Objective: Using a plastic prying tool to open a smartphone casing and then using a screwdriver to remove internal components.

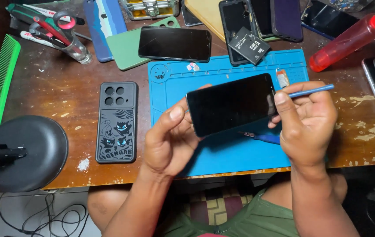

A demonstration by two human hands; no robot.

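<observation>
Black flat smartphone with dark screen (230, 103) held in the air over the blue rubber work mat (222, 153), between both hands. Left hand (170, 138) grips its left end — thumb on the screen edge, fingers curled beneath. Right hand (308, 120) closes on the right end, thumb against the edge, and also pinches a thin blue plastic pry tool (310, 91) that sticks out to the right. Black patterned phone case with cartoon ghosts (117, 122) lies face down on the worn brown wooden surface (60, 94), left of the mat. Red plastic bottle (349, 38) lies at the upper right.
</observation>
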